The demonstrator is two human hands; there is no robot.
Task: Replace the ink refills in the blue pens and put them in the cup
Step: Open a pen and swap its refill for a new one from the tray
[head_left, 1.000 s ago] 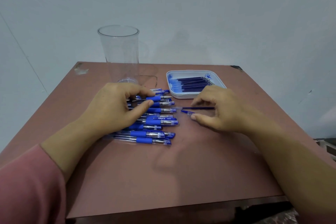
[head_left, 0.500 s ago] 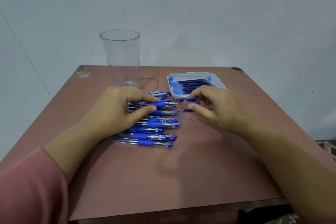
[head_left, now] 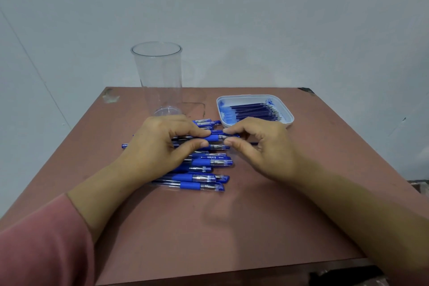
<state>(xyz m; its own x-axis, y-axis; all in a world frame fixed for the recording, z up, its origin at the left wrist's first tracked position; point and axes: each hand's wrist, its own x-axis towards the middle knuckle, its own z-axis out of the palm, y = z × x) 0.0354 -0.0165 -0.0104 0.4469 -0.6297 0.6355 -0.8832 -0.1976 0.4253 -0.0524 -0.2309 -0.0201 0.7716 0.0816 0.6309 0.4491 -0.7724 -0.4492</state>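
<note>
At the centre of the brown worktop (head_left: 232,227), the left hand (head_left: 160,146) pinches a blue-gripped clear plastic pen (head_left: 212,138) and the right hand (head_left: 262,146) pinches its tip, best twisted off squarely with the barrel steady; the tall clear cup (head_left: 160,76) stands at eleven o'clock.

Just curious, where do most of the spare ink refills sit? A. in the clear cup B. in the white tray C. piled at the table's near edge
B: the dark refills lie side by side in the white tray, while the cup holds nothing.
</note>
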